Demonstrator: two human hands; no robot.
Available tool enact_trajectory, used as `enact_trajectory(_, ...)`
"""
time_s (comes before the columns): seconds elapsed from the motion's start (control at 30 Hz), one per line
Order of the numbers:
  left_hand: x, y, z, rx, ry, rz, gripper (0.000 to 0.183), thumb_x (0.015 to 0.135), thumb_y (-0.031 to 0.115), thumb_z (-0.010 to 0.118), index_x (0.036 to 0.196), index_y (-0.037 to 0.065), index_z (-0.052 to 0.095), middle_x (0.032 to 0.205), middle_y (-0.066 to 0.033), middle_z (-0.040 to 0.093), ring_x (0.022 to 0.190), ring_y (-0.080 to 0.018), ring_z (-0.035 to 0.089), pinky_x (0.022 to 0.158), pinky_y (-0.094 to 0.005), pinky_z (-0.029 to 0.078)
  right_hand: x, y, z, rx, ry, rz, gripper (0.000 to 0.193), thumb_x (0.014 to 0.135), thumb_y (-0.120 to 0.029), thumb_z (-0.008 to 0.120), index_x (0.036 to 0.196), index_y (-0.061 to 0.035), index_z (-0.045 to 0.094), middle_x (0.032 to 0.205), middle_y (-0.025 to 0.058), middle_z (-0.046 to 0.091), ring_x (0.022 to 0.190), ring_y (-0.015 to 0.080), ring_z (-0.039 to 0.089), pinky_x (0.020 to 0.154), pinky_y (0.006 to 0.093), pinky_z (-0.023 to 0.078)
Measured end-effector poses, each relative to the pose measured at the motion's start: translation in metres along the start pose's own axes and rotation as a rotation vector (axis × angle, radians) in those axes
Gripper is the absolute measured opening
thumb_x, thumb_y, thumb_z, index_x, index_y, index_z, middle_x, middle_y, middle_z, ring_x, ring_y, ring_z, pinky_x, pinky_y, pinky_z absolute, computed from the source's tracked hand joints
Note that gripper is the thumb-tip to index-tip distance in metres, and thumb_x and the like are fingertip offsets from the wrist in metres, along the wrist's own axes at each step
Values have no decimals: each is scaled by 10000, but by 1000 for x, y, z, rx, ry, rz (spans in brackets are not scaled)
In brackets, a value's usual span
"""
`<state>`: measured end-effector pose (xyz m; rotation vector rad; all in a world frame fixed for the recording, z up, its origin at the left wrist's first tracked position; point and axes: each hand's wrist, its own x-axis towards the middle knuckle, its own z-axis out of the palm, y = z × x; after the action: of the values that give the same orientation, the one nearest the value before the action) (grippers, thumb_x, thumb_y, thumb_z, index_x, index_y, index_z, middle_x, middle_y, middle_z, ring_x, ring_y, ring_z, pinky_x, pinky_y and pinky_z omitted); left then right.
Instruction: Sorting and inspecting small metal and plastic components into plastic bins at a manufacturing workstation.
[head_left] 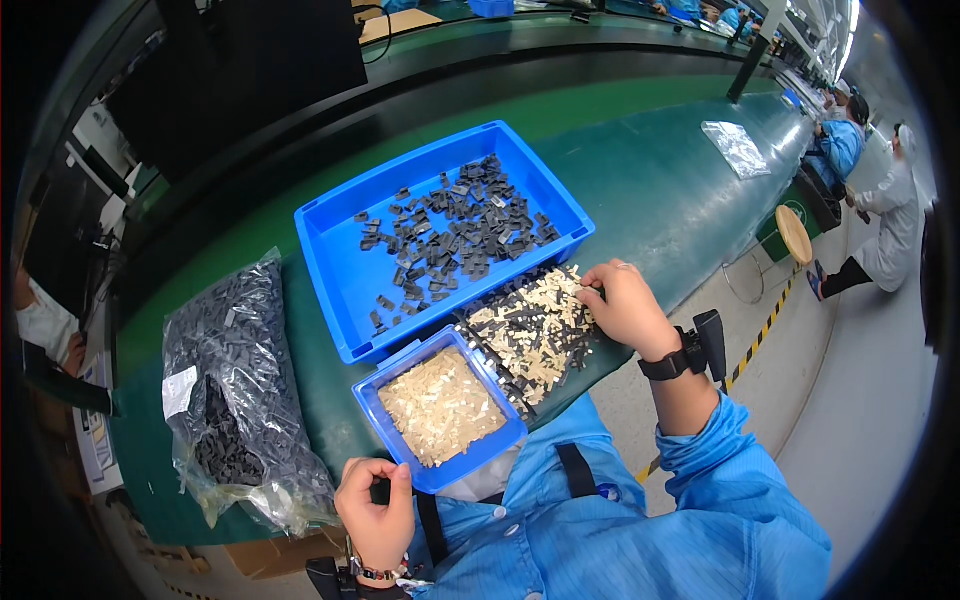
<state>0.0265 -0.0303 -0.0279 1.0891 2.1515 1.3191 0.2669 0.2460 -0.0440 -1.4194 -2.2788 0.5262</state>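
Observation:
My left hand (377, 508) is closed, thumb against curled fingers, beside the near left corner of a small blue bin (374, 418). Whether anything is in that pinch I cannot make out. Small cream-coloured flat pieces (445, 405) fill the bin. To its right lies a spread of black parts mixed with cream pieces (535, 335). At the far right edge of this spread, my right hand (628, 308) is closed in a pinch, fingertips down at the pieces; what they grip is too small to tell.
Behind the small bin stands a large blue tray (325, 285) with many loose black parts (460, 225). A clear plastic bag of black parts (235, 370) lies at left on the green table (650, 190). Farther right are a clear bag (736, 149), a round stool (794, 235) and people.

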Motion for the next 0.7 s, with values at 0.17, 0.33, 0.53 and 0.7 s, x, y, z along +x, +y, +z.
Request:
enact_trajectory(0.17,0,-2,2,-14,11,-9,164,798,84,715,768,-15,587,737,-96,578,690,-194,550,648,-292,431,4,2,3,-4,-42,17,95,813,-102,655,849,-14,663,871,176,621,877,368,570,806,442,459)
enact_trajectory(0.33,-1,-3,1,-21,13,-18,152,801,77,711,769,-12,592,736,-91,573,688,-188,545,644,-291,426,1,-1,1,75,-11,39,90,808,-95,655,841,-11,659,875,180,621,891,369,566,809,441,457)
enact_trajectory(0.53,-2,-4,1,-30,10,-12,134,803,62,704,772,-11,596,738,-95,574,688,-194,548,648,-296,430,-1,1,3,-19,-21,-9,101,820,-92,653,854,3,654,857,181,629,885,360,578,800,431,466)
enact_trajectory(0.7,-1,0,1,-8,5,-5,126,798,53,703,772,-10,598,733,-103,582,692,-210,555,650,-305,437,2,-8,-10,187,-131,230,115,836,-78,640,895,20,658,808,163,664,743,298,638,688,377,501)
